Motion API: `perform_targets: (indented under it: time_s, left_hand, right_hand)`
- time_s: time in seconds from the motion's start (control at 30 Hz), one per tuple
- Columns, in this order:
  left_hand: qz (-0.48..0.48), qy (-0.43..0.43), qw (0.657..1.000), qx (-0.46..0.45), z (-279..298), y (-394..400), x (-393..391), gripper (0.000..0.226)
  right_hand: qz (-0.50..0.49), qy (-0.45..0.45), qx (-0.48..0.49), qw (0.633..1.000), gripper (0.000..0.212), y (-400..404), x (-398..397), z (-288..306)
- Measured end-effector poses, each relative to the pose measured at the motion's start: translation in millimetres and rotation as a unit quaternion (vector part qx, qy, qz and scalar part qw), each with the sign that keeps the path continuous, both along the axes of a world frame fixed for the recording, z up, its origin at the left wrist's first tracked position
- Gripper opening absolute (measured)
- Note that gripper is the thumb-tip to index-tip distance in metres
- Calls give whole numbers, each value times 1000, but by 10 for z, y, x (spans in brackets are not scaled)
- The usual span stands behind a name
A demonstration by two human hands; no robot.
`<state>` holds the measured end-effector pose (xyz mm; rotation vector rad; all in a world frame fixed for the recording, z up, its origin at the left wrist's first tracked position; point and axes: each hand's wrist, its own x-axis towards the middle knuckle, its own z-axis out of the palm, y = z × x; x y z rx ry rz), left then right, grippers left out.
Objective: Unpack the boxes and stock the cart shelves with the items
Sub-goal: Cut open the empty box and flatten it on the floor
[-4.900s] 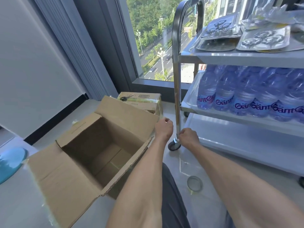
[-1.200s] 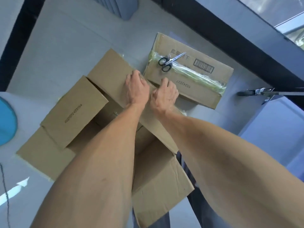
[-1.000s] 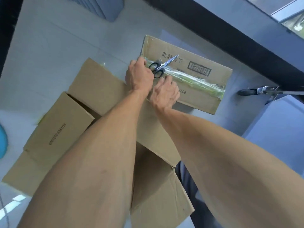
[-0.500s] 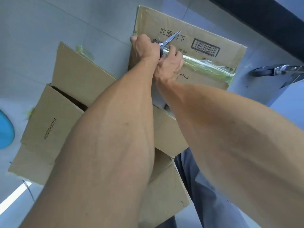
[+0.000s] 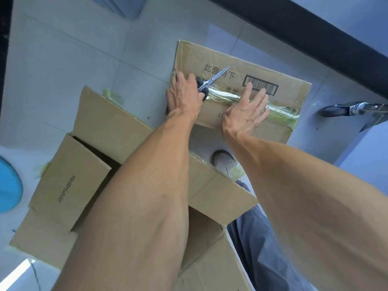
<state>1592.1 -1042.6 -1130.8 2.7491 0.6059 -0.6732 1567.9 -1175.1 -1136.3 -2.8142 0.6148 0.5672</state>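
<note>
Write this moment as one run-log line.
left hand: holds scissors | right hand: flat on sealed box | tape: uncut

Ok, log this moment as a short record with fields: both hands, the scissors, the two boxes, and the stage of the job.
left hand: left hand grips the scissors by the black handles
right hand: right hand pressed flat, fingers straight, on the sealed box
scissors: blades point along the box top, by the tape seam
sealed box: still taped, barcode up
open box: flaps spread, nearer the person
stage: tape not yet cut through
</note>
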Motion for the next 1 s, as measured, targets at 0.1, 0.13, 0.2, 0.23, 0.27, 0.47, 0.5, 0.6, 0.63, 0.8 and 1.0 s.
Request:
perform_targets:
  time_s: [0.1,0.13,0.2,0.23,0.27,0.47,0.5,0.6,0.63,0.8,1.0]
  left_hand:
    - [84,32,996,-22,-40,-84,18,42]
    - [116,39,992,-37,-55,-99,14,41]
    - [185,36,979,-77,-45,-113,-9,30]
    - [216,31,971,-95,-16,-111,-17,21]
    - [242,29,963,-114,27,-101,-24,14]
    - [313,65,897,-305,450,9,-209,22]
    - [327,53,892,-307,525,38,-246,21]
    - [343,20,893,-291,817,131,-374,19]
    - [350,3,893,-283,921,162,-427,20]
    - [405,-137,863,-270,1498,285,-810,14]
    - [354,-225,868,-267,2106,320,-1345,14]
  right_hand:
    - [-6,-18,0,1000,67,-81,-48,-8]
    - [-7,-35,14,999,58,-88,-70,-15]
    - [-22,-74,77,994,43,-63,-94,-5]
    - [-42,-86,113,989,40,-37,-96,20]
    - [-69,-86,146,983,41,-1,-94,61]
    - [-146,-4,243,959,38,332,20,499]
    - [-143,-1,250,958,32,394,61,585]
    - [-105,23,250,962,25,579,80,866]
    - [-89,24,245,965,26,636,45,957]
    - [-42,-6,252,967,27,861,-325,1469]
    - [-23,-20,278,960,24,905,-893,2044]
